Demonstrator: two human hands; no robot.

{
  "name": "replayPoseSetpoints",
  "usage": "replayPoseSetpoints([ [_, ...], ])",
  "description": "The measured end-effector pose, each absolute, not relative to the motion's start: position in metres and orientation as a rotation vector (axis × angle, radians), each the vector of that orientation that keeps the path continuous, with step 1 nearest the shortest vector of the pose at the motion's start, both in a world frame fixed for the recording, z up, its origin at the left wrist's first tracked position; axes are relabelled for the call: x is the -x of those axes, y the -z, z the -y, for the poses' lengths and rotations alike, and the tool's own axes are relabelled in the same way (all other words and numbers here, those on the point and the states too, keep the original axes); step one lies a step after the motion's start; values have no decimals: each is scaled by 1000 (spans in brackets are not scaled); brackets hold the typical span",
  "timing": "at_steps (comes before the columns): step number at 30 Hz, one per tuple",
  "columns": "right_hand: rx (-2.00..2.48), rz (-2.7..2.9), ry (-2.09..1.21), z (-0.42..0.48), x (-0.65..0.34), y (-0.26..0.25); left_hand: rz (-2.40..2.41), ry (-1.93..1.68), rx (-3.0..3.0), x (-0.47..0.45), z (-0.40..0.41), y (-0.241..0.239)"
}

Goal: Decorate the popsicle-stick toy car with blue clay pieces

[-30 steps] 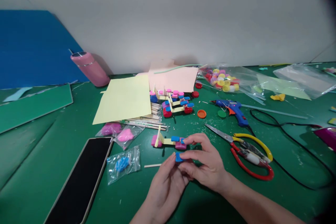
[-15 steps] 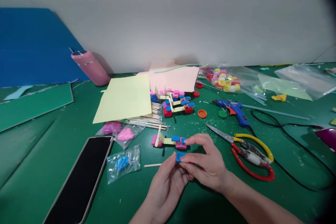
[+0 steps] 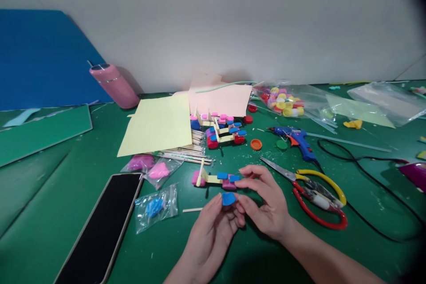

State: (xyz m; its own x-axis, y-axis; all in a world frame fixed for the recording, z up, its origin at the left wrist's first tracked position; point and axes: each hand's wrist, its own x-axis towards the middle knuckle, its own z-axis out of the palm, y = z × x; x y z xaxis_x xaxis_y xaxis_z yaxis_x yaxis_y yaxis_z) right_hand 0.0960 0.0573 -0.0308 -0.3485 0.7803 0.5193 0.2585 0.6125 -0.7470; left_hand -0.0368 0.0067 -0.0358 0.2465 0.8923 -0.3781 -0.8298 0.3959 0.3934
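Observation:
A small flattened piece of blue modelling clay [image 3: 228,199] is pinched between the thumb and fingers of my left hand [image 3: 216,226]. My right hand [image 3: 266,204] is beside it, its thumb at the clay's right edge and its index and other fingers spread apart above. Just beyond my fingers stands a little toy vehicle [image 3: 214,179] of craft sticks, with pink ends, an upright stick and blue clay pads on top. A thin white stick [image 3: 192,210] lies left of my hands, its right end hidden behind my left hand.
Scissors [image 3: 309,195] and a blue glue gun [image 3: 296,140] with its cable lie to the right. At left are a phone [image 3: 103,226] and a bag of blue clay [image 3: 155,208]. Similar toy vehicles [image 3: 226,133], yellow paper [image 3: 158,126] and a bag of bottle caps [image 3: 282,101] sit farther back.
My right fingers have lifted off the blue clay and spread apart, leaving more of its flat face visible. My left hand still pinches it.

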Motion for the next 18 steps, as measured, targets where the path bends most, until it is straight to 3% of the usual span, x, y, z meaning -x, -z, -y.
replayPoseSetpoints([
  [18, 853, 1853, -934, -56, -91, 29, -718, -1186, -279, 37, -6, 36],
])
